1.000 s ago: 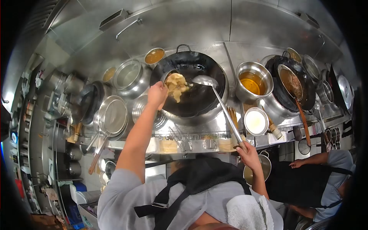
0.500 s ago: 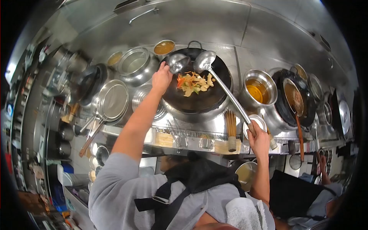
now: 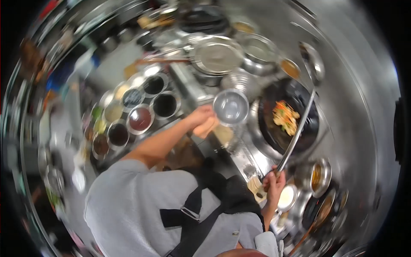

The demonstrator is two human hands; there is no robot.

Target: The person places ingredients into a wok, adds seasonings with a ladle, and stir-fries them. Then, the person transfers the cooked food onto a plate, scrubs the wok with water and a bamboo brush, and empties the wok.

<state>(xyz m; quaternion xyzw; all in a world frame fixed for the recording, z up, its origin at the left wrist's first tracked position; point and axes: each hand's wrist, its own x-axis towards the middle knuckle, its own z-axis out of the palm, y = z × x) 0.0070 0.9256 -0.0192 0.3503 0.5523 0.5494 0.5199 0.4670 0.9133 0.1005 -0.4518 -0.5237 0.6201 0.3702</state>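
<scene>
My left hand point(image 3: 204, 121) is closed on the edge of a small metal bowl point(image 3: 231, 107), held over the counter edge left of the wok. The bowl looks empty, though blurred. My right hand point(image 3: 274, 185) grips the handle end of a long metal ladle point(image 3: 299, 128). Its shaft crosses above the black wok point(image 3: 267, 135), and its head is past the far rim. In the wok lies a small heap of sliced food point(image 3: 286, 118), pale pieces with orange and green bits.
Several pots of sauces and seasonings, among them a red sauce pot point(image 3: 140, 119), stand left of my left arm. Round strainers point(image 3: 217, 55) rest at the back. Pots of yellow liquid point(image 3: 317, 176) and a cream-coloured liquid point(image 3: 287, 197) are near my right hand.
My view and body have turned left, bringing the sauce pots into sight. My left hand has carried the metal bowl away from above the wok. The ladle head has moved beyond the wok's rim.
</scene>
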